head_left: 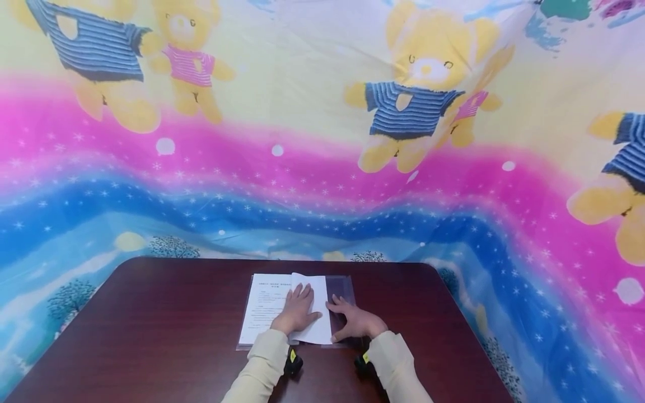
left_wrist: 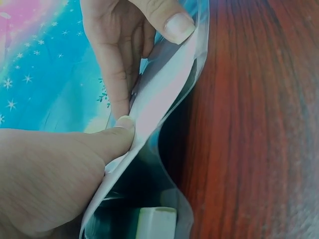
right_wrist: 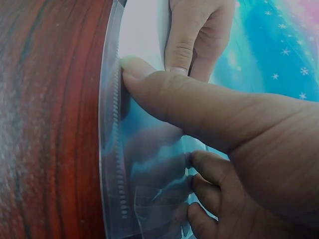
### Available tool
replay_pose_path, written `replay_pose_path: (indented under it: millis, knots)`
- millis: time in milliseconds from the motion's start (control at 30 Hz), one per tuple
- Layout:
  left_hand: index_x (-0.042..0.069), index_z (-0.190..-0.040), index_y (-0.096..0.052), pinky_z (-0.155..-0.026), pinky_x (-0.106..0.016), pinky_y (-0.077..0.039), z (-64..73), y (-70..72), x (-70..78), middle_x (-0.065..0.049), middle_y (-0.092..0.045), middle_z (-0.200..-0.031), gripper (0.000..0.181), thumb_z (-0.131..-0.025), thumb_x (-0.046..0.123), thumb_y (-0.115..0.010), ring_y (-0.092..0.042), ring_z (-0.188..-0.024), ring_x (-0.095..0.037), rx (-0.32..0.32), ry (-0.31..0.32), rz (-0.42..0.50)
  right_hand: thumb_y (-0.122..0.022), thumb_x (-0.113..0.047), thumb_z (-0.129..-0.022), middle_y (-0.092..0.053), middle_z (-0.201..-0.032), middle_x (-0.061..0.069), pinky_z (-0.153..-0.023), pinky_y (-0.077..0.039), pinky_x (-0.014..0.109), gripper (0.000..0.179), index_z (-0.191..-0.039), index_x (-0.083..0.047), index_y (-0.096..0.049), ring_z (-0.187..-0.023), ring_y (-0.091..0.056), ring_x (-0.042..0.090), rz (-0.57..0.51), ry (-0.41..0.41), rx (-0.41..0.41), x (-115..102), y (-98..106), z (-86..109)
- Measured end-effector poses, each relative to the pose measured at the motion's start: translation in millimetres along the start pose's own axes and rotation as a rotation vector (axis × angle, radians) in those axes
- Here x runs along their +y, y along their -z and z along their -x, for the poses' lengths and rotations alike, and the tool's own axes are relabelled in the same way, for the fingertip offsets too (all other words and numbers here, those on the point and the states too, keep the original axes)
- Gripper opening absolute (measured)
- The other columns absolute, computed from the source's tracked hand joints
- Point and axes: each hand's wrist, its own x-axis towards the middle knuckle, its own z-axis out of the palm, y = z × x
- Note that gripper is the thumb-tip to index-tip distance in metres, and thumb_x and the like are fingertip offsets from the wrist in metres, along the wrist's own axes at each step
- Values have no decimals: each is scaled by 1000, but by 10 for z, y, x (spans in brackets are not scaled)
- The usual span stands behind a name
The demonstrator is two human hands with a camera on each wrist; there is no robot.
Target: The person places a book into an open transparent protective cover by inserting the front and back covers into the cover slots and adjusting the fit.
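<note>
Printed white sheets (head_left: 254,313) lie on a clear plastic pouch (head_left: 345,285) on the table. A blank white sheet (head_left: 319,302) covers their right part, its lower edge raised and curved. My left hand (head_left: 298,310) rests on the blank sheet with fingers extended, its thumb (left_wrist: 117,137) at the sheet's near edge. Over the pouch's right part, my right hand (head_left: 359,322) has thumb and fingers spread. Its thumb (right_wrist: 149,84) touches the pouch near its ribbed edge (right_wrist: 117,154), close to the paper. The other right fingers (right_wrist: 207,194) touch the plastic farther in.
The dark reddish-brown table (head_left: 171,319) extends around the pouch. A printed cloth (head_left: 302,184) with bears hangs behind and beside the table. Black devices (head_left: 293,362) sit at both wrists. In the left wrist view, a pale block-like shape (left_wrist: 157,224) shows through the plastic.
</note>
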Motion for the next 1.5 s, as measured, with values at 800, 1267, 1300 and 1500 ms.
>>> replay_pose_path:
  millis: [800, 1267, 1300, 1500]
  knots:
    - [-11, -150, -41, -123, -61, -16, 13, 68, 100, -26, -33, -161, 69, -100, 32, -64, -22, -152, -44, -12, 12, -7, -85, -21, -84, -16, -169, 20, -115, -29, 68, 87, -157, -10, -39, -154, -11, 46, -7, 12, -14, 25, 34, -7]
    - [-11, -150, -39, -124, -62, -13, -22, -28, 79, -27, -30, -162, 70, -100, 32, -63, -19, -153, -45, -5, 9, 12, -85, -19, -84, -16, -169, 21, -114, -31, 67, 87, -157, -9, -39, -154, -12, 46, -1, 30, -13, 16, 15, -12]
    - [-11, -151, -38, -124, -61, -13, -27, -45, 74, -27, -30, -162, 71, -100, 32, -62, -18, -154, -44, 0, 7, 11, -85, -19, -84, -16, -169, 21, -114, -32, 67, 87, -157, -9, -39, -154, -12, 46, 1, 31, -11, 16, 16, -11]
    - [-13, -149, -40, -123, -62, -15, -27, -44, 110, -28, -31, -161, 70, -100, 30, -64, -19, -153, -45, 17, -5, 10, -85, -19, -84, -17, -168, 21, -115, -31, 66, 88, -157, -9, -39, -154, -12, 46, 1, 26, -15, 27, 26, -14]
